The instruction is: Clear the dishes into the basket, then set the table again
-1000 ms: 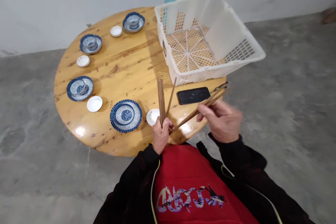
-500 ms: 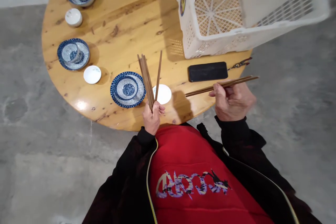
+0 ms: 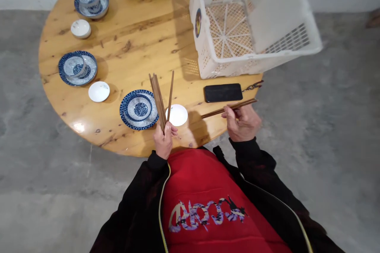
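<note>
My left hand (image 3: 163, 141) is closed round a bundle of brown chopsticks (image 3: 158, 99) that stand up over the table's near edge, one splayed to the right. My right hand (image 3: 242, 123) pinches a pair of chopsticks (image 3: 229, 108) held nearly level, tips pointing left. Between the hands a small white dish (image 3: 177, 115) sits on the round wooden table (image 3: 127, 55). A blue-and-white plate (image 3: 139, 109) lies just left of the bundle.
A black phone (image 3: 223, 93) with a key clip lies by the right hand. A white plastic basket (image 3: 252, 31) overhangs the table's right side. Further blue-and-white plates with cups (image 3: 77, 68) and small white dishes (image 3: 99, 91) ring the left and far rim. Concrete floor surrounds the table.
My right hand drew the pair of chopsticks away from the bundle and levelled them. The left hand kept its bundle upright. The view shifted over the table.
</note>
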`<action>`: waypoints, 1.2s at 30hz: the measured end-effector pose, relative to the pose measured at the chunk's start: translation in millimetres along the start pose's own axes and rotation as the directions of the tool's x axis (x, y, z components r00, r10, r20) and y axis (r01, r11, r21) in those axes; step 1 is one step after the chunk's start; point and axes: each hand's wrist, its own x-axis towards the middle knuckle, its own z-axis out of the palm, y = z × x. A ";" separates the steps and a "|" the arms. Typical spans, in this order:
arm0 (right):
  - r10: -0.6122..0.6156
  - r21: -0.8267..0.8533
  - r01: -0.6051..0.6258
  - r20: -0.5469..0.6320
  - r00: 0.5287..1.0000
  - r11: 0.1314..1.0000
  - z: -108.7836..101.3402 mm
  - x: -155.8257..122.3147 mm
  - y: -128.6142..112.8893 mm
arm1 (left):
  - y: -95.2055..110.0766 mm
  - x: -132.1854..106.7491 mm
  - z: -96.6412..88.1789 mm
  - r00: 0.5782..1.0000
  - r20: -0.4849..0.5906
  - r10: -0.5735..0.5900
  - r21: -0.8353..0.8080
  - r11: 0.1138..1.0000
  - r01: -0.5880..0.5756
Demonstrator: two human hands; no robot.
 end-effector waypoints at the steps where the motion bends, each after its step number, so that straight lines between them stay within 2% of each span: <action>1: -0.012 -0.001 0.012 -0.011 1.000 1.000 0.3 0.7 -0.7 | 0.4 1.4 -0.1 1.000 0.003 0.004 0.008 1.000 -0.004; 8: -0.031 -0.006 0.031 -0.022 0.999 1.000 0.6 3.8 -4.7 | 3.8 7.0 1.4 0.999 0.034 0.023 0.021 1.000 -0.023; 13: 0.011 0.000 -0.011 -0.020 1.000 1.000 4.4 4.6 -4.5 | 2.1 8.6 1.1 0.999 0.037 0.016 0.018 1.000 -0.017; 19: 0.041 0.048 -0.040 -0.010 0.999 0.998 15.3 6.4 8.6 | 2.2 10.3 -0.1 1.000 0.021 0.012 0.017 1.000 -0.012; 25: 0.055 0.041 -0.057 0.049 0.997 0.998 29.9 10.6 25.7 | 4.4 8.8 -2.0 1.000 0.014 0.017 0.010 1.000 -0.018; 27: 0.067 0.027 -0.069 0.083 0.994 0.997 30.6 14.8 26.5 | 4.0 5.9 -3.6 1.000 0.010 -0.005 0.001 1.000 0.005; 29: 0.103 0.085 -0.116 0.149 0.983 0.990 29.9 20.1 22.9 | 2.4 1.9 -6.3 1.000 0.016 -0.023 -0.004 1.000 0.023; 31: 0.152 0.212 -0.216 0.281 0.948 0.953 30.4 25.4 15.3 | -0.7 -2.5 -10.1 0.999 0.021 -0.024 0.006 1.000 0.024; 32: 0.168 0.276 -0.282 0.372 0.913 0.919 31.9 27.6 10.3 | -2.6 -4.7 -12.2 1.000 0.020 -0.022 0.016 1.000 0.022; 34: 0.168 0.349 -0.424 0.573 0.802 0.835 38.9 30.7 -0.8 | -6.4 -8.9 -16.5 1.000 0.017 -0.025 0.035 0.999 0.024; 36: 0.160 0.328 -0.553 0.736 0.657 0.766 51.8 31.7 -11.5 | -9.4 -12.5 -20.1 0.999 0.009 -0.037 0.046 0.998 0.037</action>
